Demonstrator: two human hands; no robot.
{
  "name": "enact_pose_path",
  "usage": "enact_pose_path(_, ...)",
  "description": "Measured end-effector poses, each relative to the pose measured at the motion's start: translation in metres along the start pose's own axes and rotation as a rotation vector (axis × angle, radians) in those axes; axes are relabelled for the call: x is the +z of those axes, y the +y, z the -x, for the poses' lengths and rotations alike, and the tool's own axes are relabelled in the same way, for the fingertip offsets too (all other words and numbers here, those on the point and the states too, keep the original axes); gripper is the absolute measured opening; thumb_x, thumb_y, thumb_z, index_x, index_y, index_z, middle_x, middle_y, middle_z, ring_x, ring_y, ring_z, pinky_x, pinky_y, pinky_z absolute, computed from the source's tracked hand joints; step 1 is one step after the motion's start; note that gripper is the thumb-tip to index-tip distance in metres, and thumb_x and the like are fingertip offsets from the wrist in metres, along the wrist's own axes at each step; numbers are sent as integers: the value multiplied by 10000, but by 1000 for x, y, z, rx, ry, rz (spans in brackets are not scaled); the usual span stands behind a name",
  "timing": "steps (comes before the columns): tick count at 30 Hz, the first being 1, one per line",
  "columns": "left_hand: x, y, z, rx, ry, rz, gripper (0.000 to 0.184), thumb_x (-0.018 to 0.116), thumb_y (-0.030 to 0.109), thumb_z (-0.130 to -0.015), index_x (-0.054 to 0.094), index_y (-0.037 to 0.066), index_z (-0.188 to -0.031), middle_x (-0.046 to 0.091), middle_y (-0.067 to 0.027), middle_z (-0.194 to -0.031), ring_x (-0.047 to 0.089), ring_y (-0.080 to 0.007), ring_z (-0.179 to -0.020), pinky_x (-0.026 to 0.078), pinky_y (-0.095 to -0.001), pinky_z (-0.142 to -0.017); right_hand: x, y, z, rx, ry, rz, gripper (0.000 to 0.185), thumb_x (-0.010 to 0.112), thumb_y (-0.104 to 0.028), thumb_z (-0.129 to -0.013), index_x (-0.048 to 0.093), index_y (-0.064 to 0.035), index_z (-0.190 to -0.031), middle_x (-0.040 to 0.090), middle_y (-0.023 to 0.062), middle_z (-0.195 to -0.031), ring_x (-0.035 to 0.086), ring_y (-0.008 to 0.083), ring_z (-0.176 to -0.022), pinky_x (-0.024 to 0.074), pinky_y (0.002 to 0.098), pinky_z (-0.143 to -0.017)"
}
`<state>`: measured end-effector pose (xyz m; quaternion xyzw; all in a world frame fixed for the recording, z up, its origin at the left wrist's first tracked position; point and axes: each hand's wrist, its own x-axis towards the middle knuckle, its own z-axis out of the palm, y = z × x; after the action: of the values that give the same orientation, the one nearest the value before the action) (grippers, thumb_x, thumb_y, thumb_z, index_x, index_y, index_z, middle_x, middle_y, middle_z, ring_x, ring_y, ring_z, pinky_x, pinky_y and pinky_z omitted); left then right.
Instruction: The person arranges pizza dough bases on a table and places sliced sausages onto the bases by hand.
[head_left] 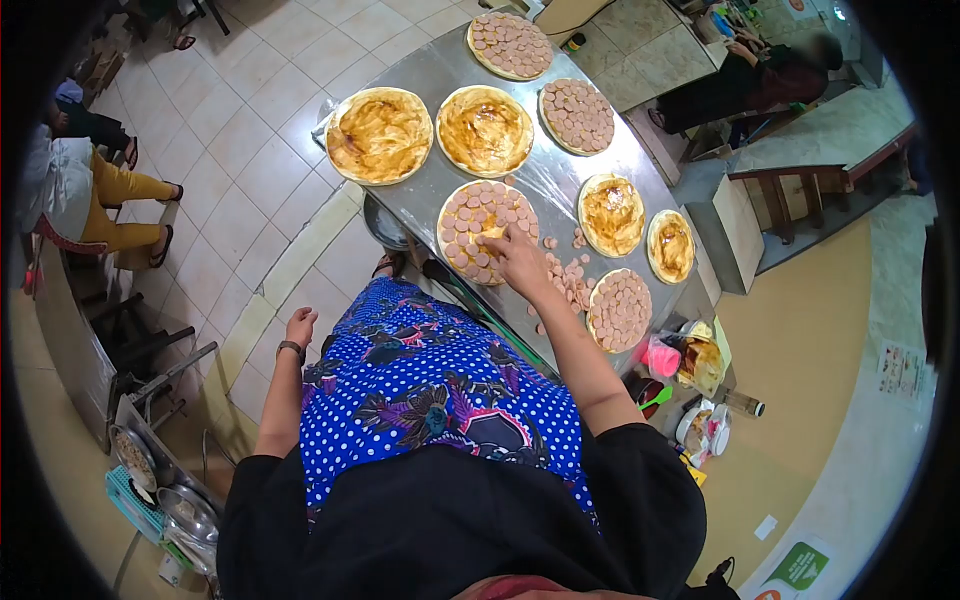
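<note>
My right hand (pixel 520 262) reaches down over a round pizza base (pixel 462 246) largely covered with pink sausage slices. Its fingers are closed at the topping, pinching what looks like a sausage slice, partly hidden by the fingers. A loose heap of sausage slices (pixel 570 285) lies on the metal table just right of that hand. Low at my side hangs my left hand (pixel 299 328), away from the table, its fingers curled with nothing visible in them. Behind the worked base are two sauced bases, one at the left (pixel 379 136) and one beside it (pixel 485 130).
The metal table (pixel 400 205) also bears other slice-topped bases (pixel 577 117) and smaller sauced ones (pixel 611 216). Containers and a pink bag (pixel 661 356) stand at the right. A seated person (pixel 75 190) is at the left; another person (pixel 760 80) stands at the upper right.
</note>
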<state>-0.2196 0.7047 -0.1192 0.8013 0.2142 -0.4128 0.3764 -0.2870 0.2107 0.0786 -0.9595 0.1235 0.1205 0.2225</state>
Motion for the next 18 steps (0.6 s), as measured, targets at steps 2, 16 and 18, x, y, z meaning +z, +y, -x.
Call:
enact_pose_path(2,1,1,-4,10,-1,0,490,643,334,-882,566,82,-1296,633,-135,-1211,629,-242,-1008,541,-360,-663,4,-3,-6,-27,27,3,372,549,-109,-834,722,-238,-1137,541,88,-1024,596,256,-988,506,388,-761)
enact_pose_path(16,-2,-5,-1,-25,-17,-11,481,643,324,-888,562,76,-1291,637,-119,-1190,624,-231,-988,529,-352,-649,37,16,-24,37,211,-356,159,770,-92,-757,684,1,-852,635,116,-823,621,206,-723,505,316,-661)
enact_pose_path(18,-3,-5,0,-20,-8,-13,487,647,331,-884,562,79,-1292,634,-119,-1197,617,-240,-1014,535,-372,-668,34,13,-18,53,265,-360,144,763,-89,-762,693,-3,-855,625,114,-812,621,207,-725,505,320,-661)
